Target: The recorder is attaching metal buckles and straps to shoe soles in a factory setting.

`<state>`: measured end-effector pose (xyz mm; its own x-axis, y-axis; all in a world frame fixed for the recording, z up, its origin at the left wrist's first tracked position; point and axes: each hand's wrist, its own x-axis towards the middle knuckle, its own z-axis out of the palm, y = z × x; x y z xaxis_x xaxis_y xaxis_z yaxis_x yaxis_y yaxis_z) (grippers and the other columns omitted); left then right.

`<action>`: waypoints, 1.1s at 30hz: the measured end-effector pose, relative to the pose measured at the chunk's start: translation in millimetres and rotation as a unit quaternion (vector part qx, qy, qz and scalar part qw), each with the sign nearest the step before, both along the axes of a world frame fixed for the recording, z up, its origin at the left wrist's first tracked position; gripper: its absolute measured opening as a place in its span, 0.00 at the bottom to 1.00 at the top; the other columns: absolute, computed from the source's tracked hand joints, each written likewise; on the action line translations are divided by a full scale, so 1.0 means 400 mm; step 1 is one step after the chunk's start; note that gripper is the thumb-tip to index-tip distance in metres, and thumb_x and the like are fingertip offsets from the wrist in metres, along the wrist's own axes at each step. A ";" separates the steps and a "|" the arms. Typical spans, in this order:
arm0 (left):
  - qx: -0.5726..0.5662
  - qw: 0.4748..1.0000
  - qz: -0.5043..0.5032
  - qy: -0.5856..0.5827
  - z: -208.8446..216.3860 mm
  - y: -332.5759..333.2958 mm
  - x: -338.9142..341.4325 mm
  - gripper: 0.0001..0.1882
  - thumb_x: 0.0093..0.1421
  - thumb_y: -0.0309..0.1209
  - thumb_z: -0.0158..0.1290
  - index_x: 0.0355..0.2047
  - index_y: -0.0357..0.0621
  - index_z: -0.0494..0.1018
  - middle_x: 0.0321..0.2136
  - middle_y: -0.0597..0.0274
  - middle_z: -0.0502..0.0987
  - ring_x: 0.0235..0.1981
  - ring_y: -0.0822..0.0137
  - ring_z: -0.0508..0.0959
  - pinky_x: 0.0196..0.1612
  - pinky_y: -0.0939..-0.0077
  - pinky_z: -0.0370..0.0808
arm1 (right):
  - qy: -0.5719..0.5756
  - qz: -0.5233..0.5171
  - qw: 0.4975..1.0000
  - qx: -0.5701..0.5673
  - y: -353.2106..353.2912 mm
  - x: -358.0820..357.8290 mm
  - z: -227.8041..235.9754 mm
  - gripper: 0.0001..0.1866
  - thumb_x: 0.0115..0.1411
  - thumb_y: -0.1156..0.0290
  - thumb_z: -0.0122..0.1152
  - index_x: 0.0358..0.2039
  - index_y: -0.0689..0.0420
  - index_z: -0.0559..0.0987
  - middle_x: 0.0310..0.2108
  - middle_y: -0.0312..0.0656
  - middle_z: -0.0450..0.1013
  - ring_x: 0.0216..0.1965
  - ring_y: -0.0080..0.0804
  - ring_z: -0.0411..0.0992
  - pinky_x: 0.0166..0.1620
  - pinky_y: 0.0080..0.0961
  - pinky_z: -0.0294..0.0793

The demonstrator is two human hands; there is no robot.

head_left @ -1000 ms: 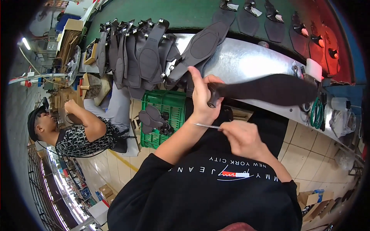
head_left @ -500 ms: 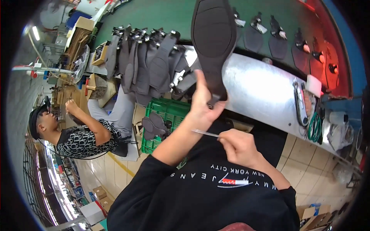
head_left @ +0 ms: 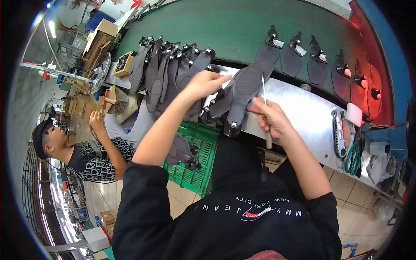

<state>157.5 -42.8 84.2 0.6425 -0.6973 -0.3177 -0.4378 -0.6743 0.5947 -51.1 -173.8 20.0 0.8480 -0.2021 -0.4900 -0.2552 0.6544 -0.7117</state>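
Note:
A dark grey sandal sole lies at a slant on the metal tabletop, its narrow end with a shiny dark fitting toward me. My right hand is beside it, fingers closed round a thin tool with a slim pale blade and a greyish handle. The blade points away from me, over the sole's right edge. To the left of the sole, my left hand reaches out with fingers extended, nothing visible in it. Under that hand another dark sole is partly covered.
Many soles with dark fittings stack at the left. Several more lie in a row on the green surface. A green crate holds dark pieces. A utility knife lies right. A seated person works at left.
The sole held up in my left hand now lies on the table, and that hand has moved left off it. My right hand with the tool has moved forward beside the sole.

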 end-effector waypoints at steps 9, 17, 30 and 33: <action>0.024 0.982 0.055 0.180 -0.058 -0.078 -0.023 0.46 0.40 0.52 0.70 0.53 0.33 0.69 0.38 0.51 0.79 0.34 0.66 0.79 0.37 0.75 0.76 | 0.000 -0.082 0.997 0.015 0.034 0.073 -0.022 0.12 0.61 0.67 0.59 0.40 0.56 0.68 0.22 0.33 0.63 0.14 0.20 0.59 0.15 0.18 0.53; -0.020 0.952 -0.006 0.306 -0.041 -0.015 -0.045 0.21 0.50 0.41 0.63 0.33 0.33 0.77 0.29 0.59 0.79 0.27 0.72 0.77 0.31 0.78 0.74 | -0.019 -0.062 0.998 -0.016 0.046 0.013 -0.026 0.18 0.65 0.71 0.51 0.56 0.57 0.67 0.21 0.34 0.65 0.12 0.18 0.59 0.14 0.15 0.55; -0.719 0.559 0.332 0.245 0.220 0.265 0.534 0.10 0.51 0.31 0.64 0.31 0.47 0.75 0.28 0.67 0.76 0.26 0.69 0.75 0.31 0.74 0.80 | -0.066 -0.156 0.975 -0.142 -0.130 -0.122 0.075 0.21 0.66 0.67 0.52 0.57 0.59 0.68 0.46 0.50 0.75 0.11 0.13 0.57 0.12 0.10 0.53; -0.753 0.428 0.457 0.204 0.116 0.316 0.746 0.10 0.52 0.29 0.64 0.30 0.46 0.73 0.27 0.65 0.75 0.26 0.67 0.75 0.29 0.71 0.80 | -0.025 -0.160 0.980 -0.114 -0.123 -0.162 0.033 0.19 0.66 0.68 0.50 0.57 0.59 0.69 0.44 0.49 0.76 0.11 0.15 0.58 0.11 0.11 0.52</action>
<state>455.9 83.8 130.6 0.9706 0.1744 -0.1660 -0.0536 0.8286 0.5573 -116.0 -222.9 33.1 0.7455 -0.5610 -0.3599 -0.0237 0.5173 -0.8555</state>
